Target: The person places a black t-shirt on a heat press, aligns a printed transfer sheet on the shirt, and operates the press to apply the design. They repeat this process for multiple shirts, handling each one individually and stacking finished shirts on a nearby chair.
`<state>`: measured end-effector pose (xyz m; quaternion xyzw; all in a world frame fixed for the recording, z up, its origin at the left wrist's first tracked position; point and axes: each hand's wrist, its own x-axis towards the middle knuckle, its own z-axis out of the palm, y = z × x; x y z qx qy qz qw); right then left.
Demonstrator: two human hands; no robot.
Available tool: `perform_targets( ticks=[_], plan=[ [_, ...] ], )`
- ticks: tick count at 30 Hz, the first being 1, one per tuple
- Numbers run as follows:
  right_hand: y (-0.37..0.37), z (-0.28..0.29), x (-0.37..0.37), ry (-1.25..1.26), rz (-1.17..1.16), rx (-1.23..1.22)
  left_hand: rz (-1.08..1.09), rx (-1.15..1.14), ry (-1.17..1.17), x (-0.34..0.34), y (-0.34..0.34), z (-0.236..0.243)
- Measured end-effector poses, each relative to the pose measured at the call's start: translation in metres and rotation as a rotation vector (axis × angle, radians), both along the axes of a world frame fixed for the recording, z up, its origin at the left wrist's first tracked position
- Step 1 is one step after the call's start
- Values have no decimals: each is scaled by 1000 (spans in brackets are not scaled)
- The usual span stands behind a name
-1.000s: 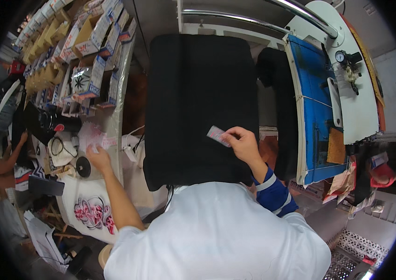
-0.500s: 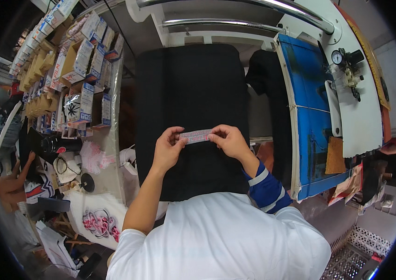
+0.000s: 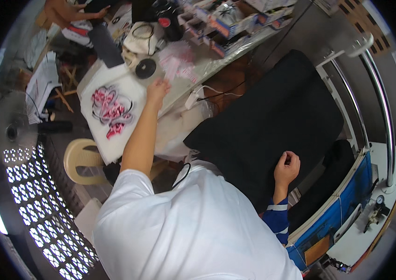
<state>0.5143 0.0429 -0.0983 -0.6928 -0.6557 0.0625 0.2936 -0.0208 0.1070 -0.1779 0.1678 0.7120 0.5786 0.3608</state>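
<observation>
My left hand [image 3: 158, 90] reaches over the edge of the table on the left, its fingers drawn together. Whatever it may hold is too small to make out. Just beyond those fingers lies a pile of pink-and-white plastic film pieces [image 3: 178, 60]. Over the black cloth [image 3: 272, 116], spread on a flat board, hovers my right hand [image 3: 287, 169] with loosely curled fingers; nothing shows in it. A white fabric piece with a pink and black print [image 3: 114, 109] hangs over the table's near side.
Open cartons [image 3: 230, 23], a black bottle [image 3: 167, 21] and a black disc [image 3: 145, 68] are on the table. A blue-screened frame [image 3: 328, 226] and chrome rails [image 3: 379, 102] flank the board at right. A beige plastic chair [image 3: 83, 161] stands left; another person's arm [image 3: 79, 14] is far left.
My hands have parted; the small printed strip between them no longer shows. The left hand has swung to the table, the right stays over the cloth. The view has turned left.
</observation>
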Motion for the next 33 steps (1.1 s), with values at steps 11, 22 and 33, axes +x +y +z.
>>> perform_targets(
  ticks=[11,22,33],
  plan=[
    [4,-10,4,-62,-72,-31,-214,-756,1157,-59,-193,-57],
    [12,-15,-3,-132,-194,-56,-409,-652,1204,-28,-184,-42],
    [-12,-2,-3,226,-57,101,809,436,396,-175,-258,103]
  ],
)
